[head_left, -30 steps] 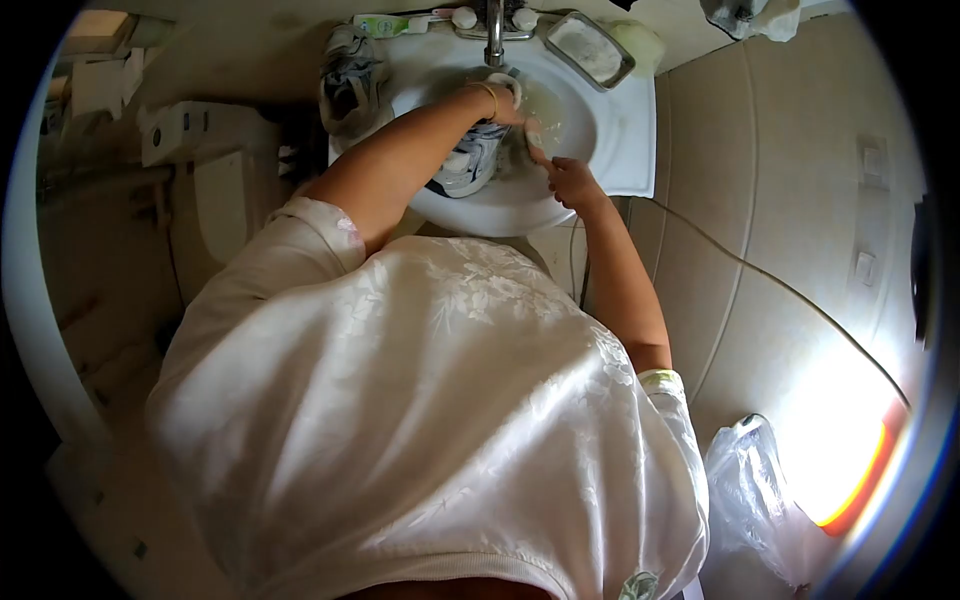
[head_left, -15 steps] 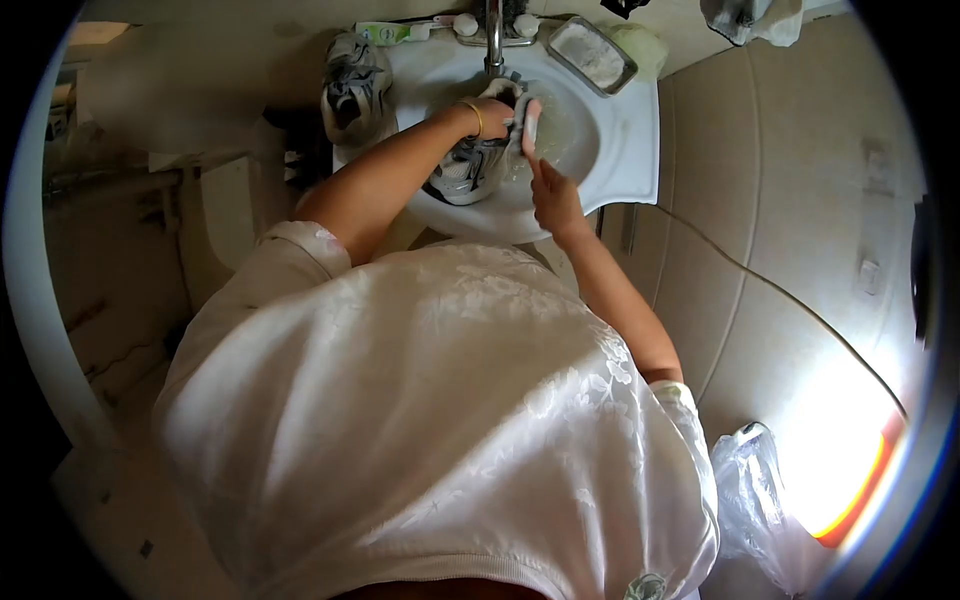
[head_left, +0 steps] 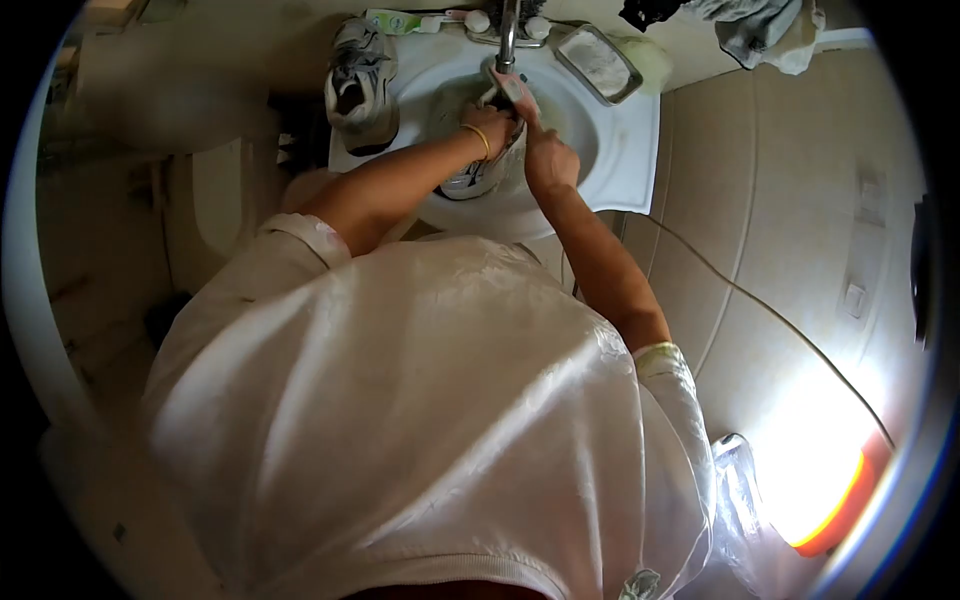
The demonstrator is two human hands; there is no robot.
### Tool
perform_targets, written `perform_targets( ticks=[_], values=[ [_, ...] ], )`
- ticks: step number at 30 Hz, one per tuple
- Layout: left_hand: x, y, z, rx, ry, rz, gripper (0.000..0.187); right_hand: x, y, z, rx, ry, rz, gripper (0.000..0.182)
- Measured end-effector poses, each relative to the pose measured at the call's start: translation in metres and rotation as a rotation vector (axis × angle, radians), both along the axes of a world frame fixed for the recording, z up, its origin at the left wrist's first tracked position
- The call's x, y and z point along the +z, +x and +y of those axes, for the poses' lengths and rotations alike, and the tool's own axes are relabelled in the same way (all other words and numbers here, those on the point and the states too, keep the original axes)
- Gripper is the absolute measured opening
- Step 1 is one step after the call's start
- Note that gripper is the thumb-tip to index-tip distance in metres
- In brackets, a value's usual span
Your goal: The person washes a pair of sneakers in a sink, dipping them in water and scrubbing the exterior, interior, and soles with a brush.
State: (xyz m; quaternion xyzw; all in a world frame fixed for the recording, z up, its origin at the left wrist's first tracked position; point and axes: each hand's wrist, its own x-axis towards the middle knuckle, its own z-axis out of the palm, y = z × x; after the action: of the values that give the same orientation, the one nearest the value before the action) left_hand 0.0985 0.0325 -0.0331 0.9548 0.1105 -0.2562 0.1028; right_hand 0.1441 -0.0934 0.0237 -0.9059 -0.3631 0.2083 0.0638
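A grey and white sneaker (head_left: 468,184) is in the white sink, under the faucet, partly covered by my hands and forearm. My left hand (head_left: 490,124), with a yellow bangle at its wrist, is closed on the upper part of this sneaker. In my right hand (head_left: 550,162) is the handle of a pink scrub brush (head_left: 520,97). The brush head lies against the far end of the sneaker, just below the spout; its bristles are hidden. A second grey and white sneaker (head_left: 362,92) rests on the sink's left rim.
The chrome faucet (head_left: 508,40) rises at the back of the sink (head_left: 633,150). A metal tray of white powder (head_left: 598,66) sits on the right rim, a green and white tube (head_left: 392,22) at the back left. Along the right wall are a cord (head_left: 745,293), bright lamp (head_left: 830,500) and plastic bag (head_left: 738,490).
The pink brush has moved up and left, from the sneaker's right side to its far end near the spout. My right hand moved with it. My left hand stays on the sneaker.
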Motion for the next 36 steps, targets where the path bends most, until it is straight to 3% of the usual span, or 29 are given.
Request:
perform_targets(
  ticks=[3,5,8,11,14,18,20,22,27,30,32,36],
  values=[
    [-0.002,0.0,0.01,0.037,0.013,0.034,0.029,0.016,0.004,0.008,0.014,0.004,0.04,0.043],
    [-0.016,-0.003,0.009,0.019,0.007,-0.018,0.029,0.029,-0.006,-0.015,-0.014,-0.095,0.061,0.042],
    [0.0,-0.008,0.005,0.026,-0.012,-0.037,0.03,0.037,-0.014,-0.03,0.016,-0.278,0.075,0.044],
    [-0.034,-0.004,0.013,0.089,-0.017,-0.074,0.031,-0.009,0.0,0.004,-0.012,-0.215,0.092,0.05],
    [-0.008,-0.009,0.013,0.084,-0.054,-0.042,0.03,-0.002,0.003,0.0,0.082,-0.102,0.036,0.051],
    [0.001,-0.009,0.002,0.095,0.009,-0.008,0.031,0.022,-0.007,-0.046,-0.111,-0.108,0.171,0.047],
    [-0.001,-0.012,0.004,0.147,-0.051,-0.015,0.031,-0.025,-0.004,-0.067,-0.148,-0.199,0.099,0.046],
    [-0.002,-0.014,0.004,0.163,-0.071,-0.053,0.03,-0.029,-0.005,-0.07,-0.146,-0.205,0.088,0.045],
    [-0.008,-0.019,0.002,0.141,-0.02,-0.128,0.025,0.018,-0.008,-0.069,-0.145,0.017,0.191,0.04],
    [-0.005,-0.011,0.003,0.109,-0.04,-0.013,0.025,0.039,-0.019,-0.057,-0.061,0.015,0.205,0.04],
    [-0.014,-0.008,0.009,0.141,-0.044,-0.024,0.026,0.003,-0.005,-0.046,-0.071,-0.005,0.159,0.038],
    [-0.015,-0.005,0.033,0.073,-0.102,-0.064,0.033,0.018,-0.001,-0.044,-0.092,0.073,0.158,0.033]
  ],
)
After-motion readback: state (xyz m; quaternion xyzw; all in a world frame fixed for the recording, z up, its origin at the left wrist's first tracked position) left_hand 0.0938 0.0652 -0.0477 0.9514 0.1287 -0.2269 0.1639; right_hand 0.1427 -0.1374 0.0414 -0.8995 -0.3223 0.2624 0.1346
